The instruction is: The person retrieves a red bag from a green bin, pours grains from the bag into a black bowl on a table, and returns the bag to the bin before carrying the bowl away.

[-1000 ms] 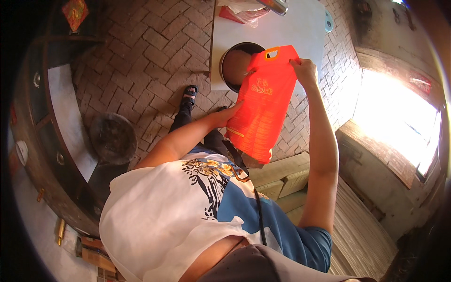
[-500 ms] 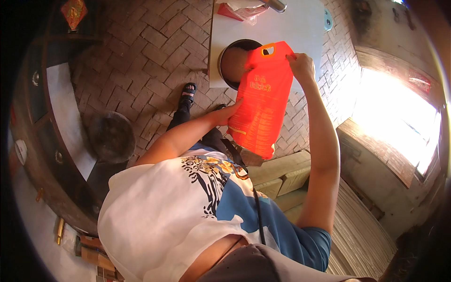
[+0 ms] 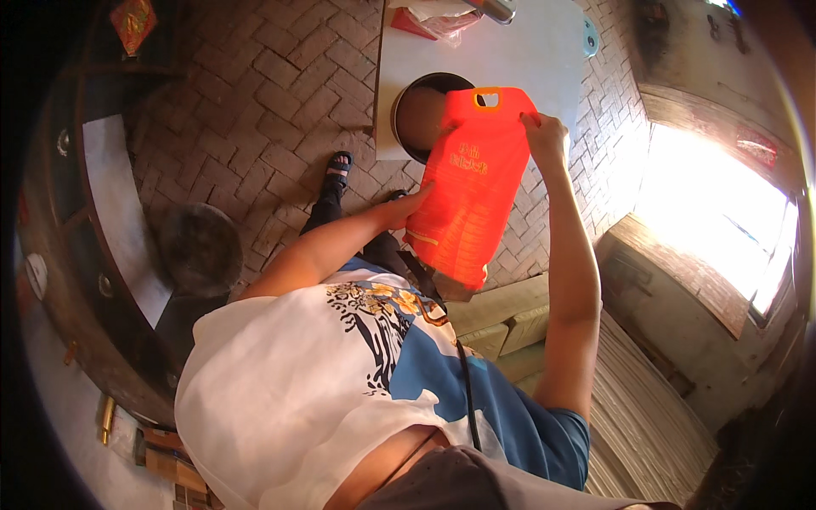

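A bright red-orange plastic bag (image 3: 473, 191) with gold print and a cut-out handle hole hangs before me, above the table's near edge. My right hand (image 3: 546, 139) pinches it at the upper right corner. On its lower left edge, my left hand (image 3: 411, 209) grips the bag, with the fingers partly hidden. Behind the bag's top left side, a round metal pot (image 3: 416, 119) stands on the pale table (image 3: 544, 51). The pot's brownish inside shows only in part, as the bag covers its right side.
At the table's far end lie a red box (image 3: 411, 24) and clear plastic wrapping (image 3: 449, 27). A dark round basin (image 3: 201, 248) stands on the brick floor (image 3: 263, 93) to the left, beside a dark cabinet (image 3: 93, 255). A light green sofa (image 3: 510, 331) is at the right.
The bag's top has dipped slightly toward me, and my right hand has come down a little with it. Both hands keep their hold on the bag. The pot stays where it was.
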Demonstrator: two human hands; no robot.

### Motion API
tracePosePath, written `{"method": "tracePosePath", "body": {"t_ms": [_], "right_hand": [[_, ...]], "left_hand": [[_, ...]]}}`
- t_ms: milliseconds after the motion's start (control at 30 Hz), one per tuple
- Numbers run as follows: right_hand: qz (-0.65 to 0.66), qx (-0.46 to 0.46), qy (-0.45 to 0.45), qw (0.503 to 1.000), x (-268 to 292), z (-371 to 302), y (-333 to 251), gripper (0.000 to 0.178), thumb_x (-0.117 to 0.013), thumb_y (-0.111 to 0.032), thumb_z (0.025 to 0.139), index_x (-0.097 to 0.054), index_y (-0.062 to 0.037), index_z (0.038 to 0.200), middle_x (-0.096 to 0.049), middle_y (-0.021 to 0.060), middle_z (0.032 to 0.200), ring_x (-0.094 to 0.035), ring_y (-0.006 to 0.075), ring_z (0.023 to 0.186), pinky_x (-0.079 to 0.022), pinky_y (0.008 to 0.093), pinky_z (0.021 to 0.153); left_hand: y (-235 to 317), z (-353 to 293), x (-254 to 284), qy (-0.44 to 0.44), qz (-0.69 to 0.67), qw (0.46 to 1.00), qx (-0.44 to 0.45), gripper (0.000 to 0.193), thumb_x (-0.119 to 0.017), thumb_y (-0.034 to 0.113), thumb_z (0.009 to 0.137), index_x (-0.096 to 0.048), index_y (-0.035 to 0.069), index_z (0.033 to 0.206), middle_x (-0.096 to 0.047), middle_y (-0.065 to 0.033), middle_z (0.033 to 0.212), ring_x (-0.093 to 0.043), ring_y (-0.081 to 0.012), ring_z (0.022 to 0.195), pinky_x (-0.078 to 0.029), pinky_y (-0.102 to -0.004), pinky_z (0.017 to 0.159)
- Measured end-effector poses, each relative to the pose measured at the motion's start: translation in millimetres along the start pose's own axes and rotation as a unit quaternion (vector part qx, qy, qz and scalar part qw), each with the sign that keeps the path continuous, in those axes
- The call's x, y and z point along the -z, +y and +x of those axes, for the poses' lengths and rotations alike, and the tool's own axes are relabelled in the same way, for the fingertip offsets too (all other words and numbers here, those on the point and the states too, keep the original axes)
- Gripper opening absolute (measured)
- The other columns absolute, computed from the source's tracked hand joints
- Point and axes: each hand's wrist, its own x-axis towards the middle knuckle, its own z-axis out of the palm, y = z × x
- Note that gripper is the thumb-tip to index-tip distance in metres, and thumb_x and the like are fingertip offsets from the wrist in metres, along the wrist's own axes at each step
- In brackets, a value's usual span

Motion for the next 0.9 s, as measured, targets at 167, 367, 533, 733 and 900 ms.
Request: {"method": "tracePosePath", "body": {"t_ms": [167, 367, 533, 733, 900], "right_hand": [[0.019, 0.039, 0.008, 0.999, 9.0, -32.8, 5.0, 0.035, -0.054, -0.035, 0.086, -0.066, -0.0023, 0.08, -0.059, 0.0189, 0.065, -0.059, 0.0332, 0.06, -0.046, 0.0404, 0.059], [0.12, 0.041, 0.075, 0.989, 6.0, -81.9, 29.3, 0.034, -0.055, -0.034, 0.087, -0.066, -0.0014, 0.087, -0.057, 0.018, 0.062, -0.056, 0.0306, 0.057, -0.044, 0.0377, 0.057], [0.178, 0.01, 0.105, 0.978, 2.2, -119.6, 47.6, 0.03, -0.055, -0.029, 0.089, -0.067, -0.0025, 0.095, -0.055, 0.017, 0.062, -0.052, 0.026, 0.054, -0.042, 0.0339, 0.056], [0.197, 0.023, 0.153, 0.968, -11.8, -136.8, 52.6, 0.025, -0.058, -0.024, 0.088, -0.068, -0.002, 0.093, -0.054, 0.017, 0.061, -0.051, 0.0219, 0.052, -0.042, 0.0333, 0.054], [0.204, -0.008, 0.15, 0.967, 5.5, -132.8, 37.3, 0.023, -0.058, -0.023, 0.087, -0.068, -0.0032, 0.092, -0.055, 0.0169, 0.06, -0.05, 0.0217, 0.05, -0.042, 0.0333, 0.053]], "left_hand": [[-6.2, 3.5, 10.2, -0.002, -0.004, 1.0, 0.005, 0.064, -0.035, 0.053, 0.095, -0.036, 0.007, 0.138, -0.045, -0.0059, 0.137, -0.047, -0.0176, 0.121, -0.039, -0.0369, 0.102], [24.5, 2.3, 5.7, -0.052, -0.052, 0.996, 0.056, 0.072, -0.048, 0.058, 0.088, -0.038, 0.007, 0.137, -0.045, -0.0077, 0.137, -0.047, -0.0205, 0.122, -0.038, -0.0398, 0.102], [39.6, 19.0, 14.6, -0.038, 0.001, 0.993, 0.108, 0.079, -0.054, 0.063, 0.081, -0.039, 0.009, 0.137, -0.047, -0.0072, 0.136, -0.048, -0.0211, 0.121, -0.039, -0.0416, 0.101], [40.8, 26.3, 16.1, -0.038, 0.084, 0.993, 0.08, 0.079, -0.053, 0.064, 0.082, -0.039, 0.009, 0.137, -0.045, -0.0063, 0.137, -0.047, -0.022, 0.122, -0.038, -0.0416, 0.102], [50.1, 15.7, -0.9, -0.12, 0.135, 0.983, -0.017, 0.078, -0.049, 0.065, 0.082, -0.039, 0.01, 0.137, -0.045, -0.0059, 0.138, -0.047, -0.0221, 0.122, -0.037, -0.0418, 0.102]]}}
